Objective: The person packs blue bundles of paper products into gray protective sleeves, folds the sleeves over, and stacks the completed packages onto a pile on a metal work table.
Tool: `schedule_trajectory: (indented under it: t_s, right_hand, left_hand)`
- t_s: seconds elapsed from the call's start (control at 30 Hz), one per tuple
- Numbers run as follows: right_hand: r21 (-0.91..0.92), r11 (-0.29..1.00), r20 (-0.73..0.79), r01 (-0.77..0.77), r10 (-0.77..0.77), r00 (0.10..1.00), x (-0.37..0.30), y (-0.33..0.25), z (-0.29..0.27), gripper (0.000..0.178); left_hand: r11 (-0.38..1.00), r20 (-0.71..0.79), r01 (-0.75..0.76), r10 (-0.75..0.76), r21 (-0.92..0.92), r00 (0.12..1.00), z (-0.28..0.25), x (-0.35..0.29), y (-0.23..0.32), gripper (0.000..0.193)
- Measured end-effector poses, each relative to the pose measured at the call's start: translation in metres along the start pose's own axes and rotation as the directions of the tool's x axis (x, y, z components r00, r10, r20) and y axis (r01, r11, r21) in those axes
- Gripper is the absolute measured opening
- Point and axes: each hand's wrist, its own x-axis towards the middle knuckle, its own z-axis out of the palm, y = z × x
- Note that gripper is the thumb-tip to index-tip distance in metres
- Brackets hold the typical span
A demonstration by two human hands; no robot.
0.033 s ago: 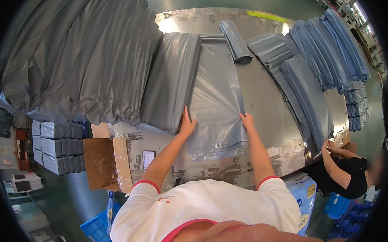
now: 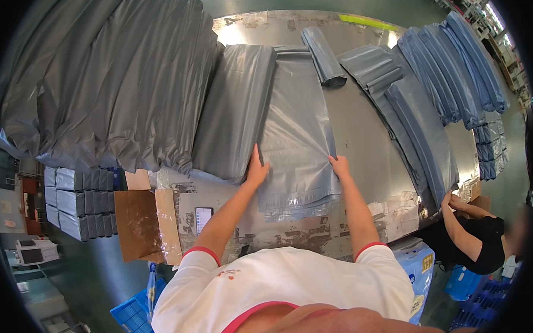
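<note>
In front of me lies a flat stack of grey plastic mailing bags [image 2: 294,123], its clear-edged ends toward me. My left hand [image 2: 257,170] is at the stack's left edge, fingers stretched out and thumb apart, beside a thicker folded pile of grey bags [image 2: 234,108]. At the right edge, my right hand [image 2: 339,165] pinches the bags; creases fan out from its fingers. A rolled grey bundle [image 2: 323,58] rests by the stack's far right corner.
A tall heap of grey bags [image 2: 114,84] fills the left. More folded bags [image 2: 416,124] lie right, where a co-worker's hands [image 2: 450,201] touch their near end. A phone [image 2: 204,220] lies on the metal table [image 2: 364,156], near an open cardboard box [image 2: 139,225].
</note>
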Motion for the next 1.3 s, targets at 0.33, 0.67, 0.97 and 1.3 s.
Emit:
schedule_trajectory:
  t_s: [0.33,0.67,0.97,1.3]
  right_hand:
    - [0.245,0.961,0.169,-0.128,0.088,0.982,0.110,-0.060,-0.003,0.049]
    - [-0.735,0.668,-0.271,0.116,-0.446,0.853,0.280,-0.173,-0.002,0.055]
    - [-0.836,0.522,-0.237,-0.169,-0.067,0.969,0.334,-0.167,-0.062,0.051]
    - [0.013,0.993,-0.049,-0.117,0.118,0.992,0.363,-0.210,0.052,0.047]
  left_hand:
    - [0.899,0.143,0.328,-0.298,-0.291,0.944,0.015,0.105,-0.030,0.069]
    - [0.835,-0.033,0.240,-0.294,-0.495,0.955,0.041,0.195,-0.024,0.058]
    - [0.755,-0.113,0.287,-0.429,-0.590,0.896,0.019,0.224,-0.020,0.052]
    - [0.750,-0.028,0.347,-0.437,-0.564,0.899,0.016,0.226,-0.015,0.056]
